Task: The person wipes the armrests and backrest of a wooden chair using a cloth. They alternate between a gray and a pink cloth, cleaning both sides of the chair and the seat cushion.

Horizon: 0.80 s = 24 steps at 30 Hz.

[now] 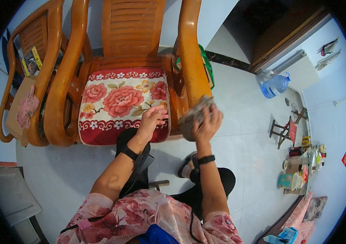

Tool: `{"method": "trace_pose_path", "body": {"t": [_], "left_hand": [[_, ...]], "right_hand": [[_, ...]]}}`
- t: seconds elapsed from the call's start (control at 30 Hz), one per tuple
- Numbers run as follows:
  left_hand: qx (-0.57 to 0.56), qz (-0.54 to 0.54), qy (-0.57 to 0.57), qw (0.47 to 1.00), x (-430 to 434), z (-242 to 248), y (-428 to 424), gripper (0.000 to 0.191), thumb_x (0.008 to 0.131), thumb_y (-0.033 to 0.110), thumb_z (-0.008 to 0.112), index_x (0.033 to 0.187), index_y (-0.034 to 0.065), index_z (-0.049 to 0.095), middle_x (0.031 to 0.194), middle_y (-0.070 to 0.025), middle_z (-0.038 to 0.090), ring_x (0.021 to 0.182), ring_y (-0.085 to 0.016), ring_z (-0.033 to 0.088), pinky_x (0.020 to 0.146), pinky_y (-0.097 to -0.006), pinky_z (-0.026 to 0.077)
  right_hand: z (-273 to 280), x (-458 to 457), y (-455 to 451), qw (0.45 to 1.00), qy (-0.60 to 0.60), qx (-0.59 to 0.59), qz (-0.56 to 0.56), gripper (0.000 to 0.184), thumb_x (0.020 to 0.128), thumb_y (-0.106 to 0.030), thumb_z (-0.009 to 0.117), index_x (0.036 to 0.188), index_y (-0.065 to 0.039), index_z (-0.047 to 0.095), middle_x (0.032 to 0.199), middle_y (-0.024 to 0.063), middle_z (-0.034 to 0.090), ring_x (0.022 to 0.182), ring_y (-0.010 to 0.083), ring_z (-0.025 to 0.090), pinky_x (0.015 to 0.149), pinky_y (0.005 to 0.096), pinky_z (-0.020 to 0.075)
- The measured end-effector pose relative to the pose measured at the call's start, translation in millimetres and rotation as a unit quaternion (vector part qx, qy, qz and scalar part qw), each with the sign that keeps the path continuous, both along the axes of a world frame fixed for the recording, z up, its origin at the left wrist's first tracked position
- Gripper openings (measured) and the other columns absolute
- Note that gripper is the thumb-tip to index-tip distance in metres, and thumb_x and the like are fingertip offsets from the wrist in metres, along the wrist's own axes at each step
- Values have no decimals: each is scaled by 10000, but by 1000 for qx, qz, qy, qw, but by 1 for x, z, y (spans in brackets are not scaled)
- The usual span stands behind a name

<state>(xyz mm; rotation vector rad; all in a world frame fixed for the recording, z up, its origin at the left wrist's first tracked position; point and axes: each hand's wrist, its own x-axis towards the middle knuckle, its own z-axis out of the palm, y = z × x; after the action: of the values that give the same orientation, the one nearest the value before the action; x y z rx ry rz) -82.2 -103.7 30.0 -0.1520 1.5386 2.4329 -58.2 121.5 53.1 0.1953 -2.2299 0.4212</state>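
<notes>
My right hand (pixel 208 123) presses a grey cloth (pixel 196 116) against the front end of the chair's right wooden armrest (pixel 192 67). Part of the cloth hangs down below the fingers. Over the right front of the floral seat cushion (pixel 121 100) is my left hand (pixel 153 120), fingers apart and holding nothing. Whether it touches the cushion cannot be told. The cushion, with red borders and large pink flowers, lies on the seat of the wooden armchair (pixel 134 27).
To the left stands another wooden chair (pixel 49 42) with a pink cloth (pixel 28 108) on its arm, beside a cardboard box (pixel 15 122). At the right are a blue water bottle (pixel 275 86), a folding stool (pixel 284 131) and a cluttered glass table (pixel 309 180). A radiator (pixel 298 70) is behind.
</notes>
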Motion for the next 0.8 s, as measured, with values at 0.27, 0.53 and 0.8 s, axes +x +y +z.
{"method": "trace_pose_path", "body": {"t": [0.27,0.53,0.8], "left_hand": [[20,-1,6,1000,0,-1,-8,371,1008,202,522,1302,-24,543,1166,-135,646,985,-201,662,794,-307,537],[17,-6,-24,1000,-3,-4,-1,362,1002,184,532,1306,-12,542,1153,-135,647,984,-201,663,761,-298,541],[23,-16,-15,999,-4,-7,2,372,1002,203,536,1304,-14,546,1148,-134,650,985,-198,664,776,-288,530]], "right_hand": [[-33,-6,21,930,-64,-338,-131,430,963,-240,569,1301,22,521,1304,241,501,1204,415,475,1031,457,391],[-109,33,1,479,-39,-874,76,480,1001,-428,476,1370,-121,479,1386,138,506,1210,358,516,1042,446,432],[-151,34,8,363,-132,-919,83,523,965,-508,485,1362,-169,494,1385,105,519,1194,326,539,1001,451,473]]}}
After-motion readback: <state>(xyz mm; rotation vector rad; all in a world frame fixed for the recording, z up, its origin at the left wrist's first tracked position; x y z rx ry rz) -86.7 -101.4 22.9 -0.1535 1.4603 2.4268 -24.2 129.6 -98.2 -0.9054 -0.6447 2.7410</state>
